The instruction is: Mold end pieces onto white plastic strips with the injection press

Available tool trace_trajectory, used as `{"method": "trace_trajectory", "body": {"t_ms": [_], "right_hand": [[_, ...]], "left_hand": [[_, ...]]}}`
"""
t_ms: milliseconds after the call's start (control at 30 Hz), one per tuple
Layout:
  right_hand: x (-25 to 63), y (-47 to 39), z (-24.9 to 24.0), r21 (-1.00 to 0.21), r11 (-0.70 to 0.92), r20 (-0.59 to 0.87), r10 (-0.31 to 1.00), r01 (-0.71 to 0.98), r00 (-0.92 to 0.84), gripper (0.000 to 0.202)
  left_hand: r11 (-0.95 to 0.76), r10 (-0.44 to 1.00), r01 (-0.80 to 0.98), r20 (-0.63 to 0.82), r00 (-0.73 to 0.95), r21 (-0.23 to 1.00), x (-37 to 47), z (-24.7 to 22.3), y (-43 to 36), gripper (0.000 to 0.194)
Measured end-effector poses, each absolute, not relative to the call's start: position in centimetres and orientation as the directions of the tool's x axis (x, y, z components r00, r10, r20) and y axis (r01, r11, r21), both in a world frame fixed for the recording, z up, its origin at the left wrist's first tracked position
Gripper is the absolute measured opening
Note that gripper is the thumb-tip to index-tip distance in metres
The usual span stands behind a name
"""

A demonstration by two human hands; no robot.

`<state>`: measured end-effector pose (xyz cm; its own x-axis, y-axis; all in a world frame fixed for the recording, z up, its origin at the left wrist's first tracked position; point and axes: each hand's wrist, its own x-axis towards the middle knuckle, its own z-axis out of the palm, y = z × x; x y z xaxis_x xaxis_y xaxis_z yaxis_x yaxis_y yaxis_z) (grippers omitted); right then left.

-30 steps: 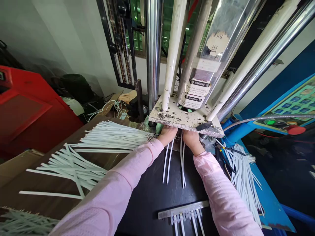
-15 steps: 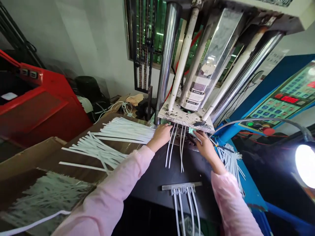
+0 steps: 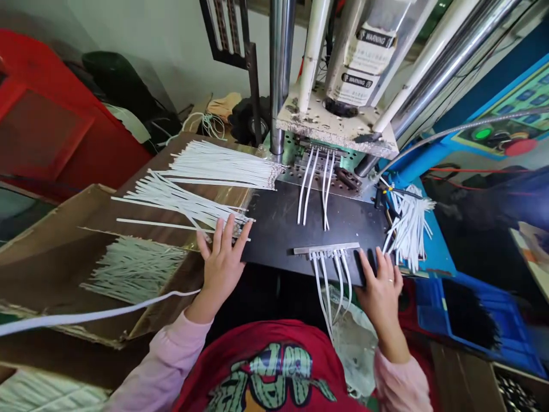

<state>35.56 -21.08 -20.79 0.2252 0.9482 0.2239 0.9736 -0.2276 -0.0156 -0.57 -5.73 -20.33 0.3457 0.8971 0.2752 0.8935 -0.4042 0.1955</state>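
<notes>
My left hand (image 3: 223,260), fingers spread and holding nothing, is over the table's left part, by the ends of a bundle of white cables (image 3: 180,200). On the front right corner of the black plate (image 3: 274,229) rests my right hand (image 3: 380,280), open with its fingers apart. Between the hands, a metal bar (image 3: 326,249) lies at the plate's front edge, with several white cables (image 3: 323,280) hanging down from it. Farther back, several white cables (image 3: 305,189) reach out of the metal mould (image 3: 319,157) under the press platen (image 3: 334,129).
Another bundle of white cables (image 3: 223,163) lies at the back left. A cardboard box (image 3: 55,274) of cables stands left. Right are a cable pile (image 3: 409,223), a blue crate (image 3: 433,309) and a control panel (image 3: 501,120). Steel columns (image 3: 281,74) rise behind.
Both hands have drawn back from under the press towards me, the left one out to the cable bundles, the right one to the plate's front corner. The view has tilted down.
</notes>
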Motion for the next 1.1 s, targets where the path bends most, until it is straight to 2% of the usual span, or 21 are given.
{"method": "trace_trajectory", "body": {"t_ms": [100, 267, 500, 733, 833, 933, 1000, 1033, 1100], "right_hand": [[34.3, -20.2, -20.9, 0.038, -0.31, 0.264, 0.92, 0.95, 0.289, 0.086], [34.2, -20.5, -20.8, 0.08, -0.327, 0.252, 0.921, 0.942, 0.298, 0.083], [33.6, -20.2, -21.5, 0.02, -0.403, 0.352, 0.86, 0.915, 0.37, 0.073], [33.9, -20.3, -21.7, -0.032, -0.375, 0.311, 0.877, 0.926, 0.366, 0.076], [34.9, -21.1, -20.5, -0.127, -0.274, 0.232, 0.926, 0.953, 0.297, 0.079], [35.6, -21.7, -18.0, -0.357, -0.119, 0.163, 0.969, 0.926, 0.187, 0.074], [35.0, -21.2, -16.3, -0.48, -0.048, 0.177, 0.973, 0.876, 0.151, 0.063], [34.2, -20.7, -15.7, -0.499, -0.022, 0.207, 0.968, 0.866, 0.144, 0.055], [32.2, -18.9, -15.1, -0.452, 0.022, 0.293, 0.948, 0.892, 0.125, 0.038]], "left_hand": [[-0.363, 0.915, 0.907, 0.267, 0.304, 0.213, 0.0, -20.3, -5.6, 0.103], [-0.362, 0.918, 0.908, 0.251, 0.307, 0.211, -0.1, -20.5, -5.6, 0.099], [-0.334, 0.921, 0.923, 0.273, 0.277, 0.19, 0.5, -20.8, -5.5, 0.098], [-0.336, 0.926, 0.92, 0.246, 0.285, 0.199, 0.2, -20.5, -5.6, 0.103], [-0.382, 0.914, 0.897, 0.232, 0.331, 0.223, 0.0, -19.6, -6.0, 0.1], [-0.506, 0.86, 0.818, 0.234, 0.454, 0.274, 1.1, -18.4, -6.8, 0.09], [-0.588, 0.809, 0.742, 0.244, 0.535, 0.322, 3.0, -17.8, -7.0, 0.075], [-0.609, 0.793, 0.711, 0.248, 0.556, 0.351, 4.2, -17.7, -7.0, 0.067], [-0.615, 0.786, 0.674, 0.245, 0.568, 0.409, 6.9, -17.8, -6.8, 0.044]]}}
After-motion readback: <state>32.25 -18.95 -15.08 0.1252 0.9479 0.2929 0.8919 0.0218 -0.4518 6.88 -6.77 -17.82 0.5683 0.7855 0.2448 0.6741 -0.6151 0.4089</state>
